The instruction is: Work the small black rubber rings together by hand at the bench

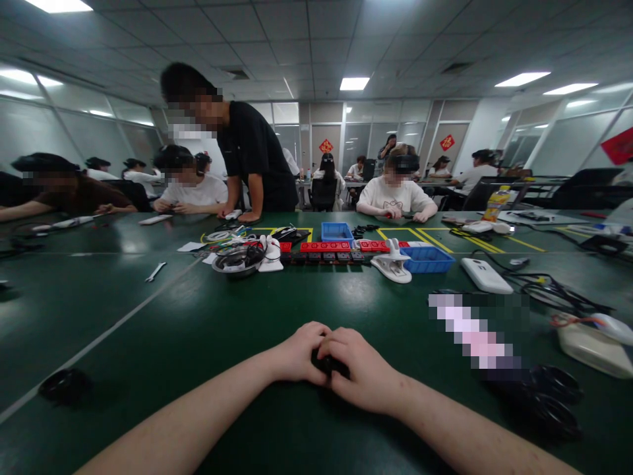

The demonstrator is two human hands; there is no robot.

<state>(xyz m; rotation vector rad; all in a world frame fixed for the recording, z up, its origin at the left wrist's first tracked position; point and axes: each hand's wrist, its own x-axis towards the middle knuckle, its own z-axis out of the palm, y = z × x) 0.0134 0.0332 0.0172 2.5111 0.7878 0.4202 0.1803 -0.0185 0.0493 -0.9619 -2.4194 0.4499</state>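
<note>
In front of me, low over the green table (237, 316), my two hands meet around a small dark object (332, 364). My left hand (297, 353) is closed about its left side, thumb toward me. The fingers of my right hand (363, 369) curl over its top and right side and overlap my left fingertips. Only a black, rounded part shows between the hands, so its kind is hidden.
Black ring-shaped items lie at left (65, 384) and right (556, 409). Ahead stand a red socket row (326, 247), white clamps (392, 262), blue bins (428, 258) and a cable-filled bowl (237, 264). A wrench (155, 272) and white power bank (487, 276) lie nearby. People work opposite.
</note>
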